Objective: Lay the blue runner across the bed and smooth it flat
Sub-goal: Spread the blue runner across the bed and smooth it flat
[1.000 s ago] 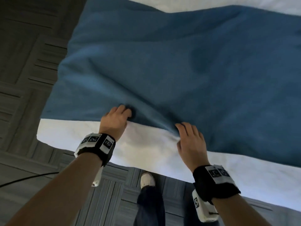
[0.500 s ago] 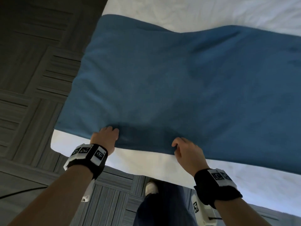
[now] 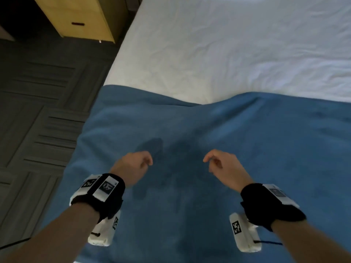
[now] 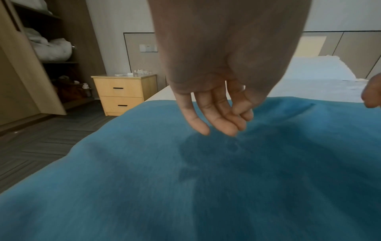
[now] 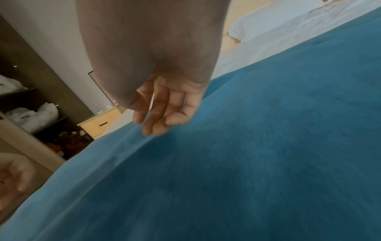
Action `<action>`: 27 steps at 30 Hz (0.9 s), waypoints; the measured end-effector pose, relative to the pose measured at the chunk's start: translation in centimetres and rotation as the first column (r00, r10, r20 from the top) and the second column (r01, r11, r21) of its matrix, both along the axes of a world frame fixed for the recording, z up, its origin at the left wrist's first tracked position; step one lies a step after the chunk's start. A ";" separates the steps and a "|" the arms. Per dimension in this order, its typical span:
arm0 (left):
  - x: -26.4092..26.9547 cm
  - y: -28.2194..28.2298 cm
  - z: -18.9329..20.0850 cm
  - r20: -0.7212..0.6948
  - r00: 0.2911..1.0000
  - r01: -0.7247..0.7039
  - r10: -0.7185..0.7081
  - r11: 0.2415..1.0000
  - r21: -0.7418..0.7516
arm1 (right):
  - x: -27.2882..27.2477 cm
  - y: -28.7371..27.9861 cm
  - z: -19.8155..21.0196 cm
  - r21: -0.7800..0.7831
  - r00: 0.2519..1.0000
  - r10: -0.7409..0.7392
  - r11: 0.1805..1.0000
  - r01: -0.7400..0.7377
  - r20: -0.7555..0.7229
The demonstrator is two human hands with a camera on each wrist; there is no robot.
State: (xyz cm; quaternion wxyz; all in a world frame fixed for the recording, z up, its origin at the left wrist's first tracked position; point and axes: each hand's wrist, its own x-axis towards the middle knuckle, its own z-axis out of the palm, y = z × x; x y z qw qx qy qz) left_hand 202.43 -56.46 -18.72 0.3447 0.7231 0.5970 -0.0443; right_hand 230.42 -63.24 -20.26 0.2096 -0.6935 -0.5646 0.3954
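The blue runner lies across the near end of the white bed, with a raised fold along its far edge near the middle. My left hand hovers just above the runner, fingers loosely curled and holding nothing; in the left wrist view the left hand hangs over the cloth. My right hand hovers to the right of it, also relaxed and empty. The right wrist view shows the right hand close above the runner.
A light wooden nightstand with drawers stands beside the bed's left edge, also seen as the nightstand. Dark patterned floor runs along the left. An open wardrobe with white bedding stands beyond it.
Both hands have let go of the runner's near edge and lifted above its middle. The view has tipped up the bed, so the white sheet beyond the runner now shows.
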 end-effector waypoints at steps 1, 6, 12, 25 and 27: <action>0.7 1.7 0.1 0.006 1.000 0.011 -0.011 1.000 0.010 | 0.9 1.7 -0.1 0.003 1.000 -0.013 1.000 0.013 0.005; 3.3 10.2 0.0 -0.012 1.000 0.027 -0.025 0.987 0.156 | 4.7 9.8 -1.0 -0.011 0.999 -0.045 0.999 0.046 0.013; 5.8 19.8 -1.8 -0.061 0.998 0.035 -0.027 0.992 0.123 | 6.5 16.9 -3.8 -0.056 0.990 -0.144 0.988 0.144 0.002; 9.1 28.0 -5.6 -0.179 0.973 0.138 -0.148 0.988 -0.068 | 6.1 18.4 -6.4 -0.065 0.964 -0.264 0.963 0.262 -0.021; 8.6 29.2 -5.0 -0.154 0.988 0.001 0.007 0.998 0.056 | 5.9 18.7 -5.6 -0.018 0.963 -0.271 0.962 0.271 -0.011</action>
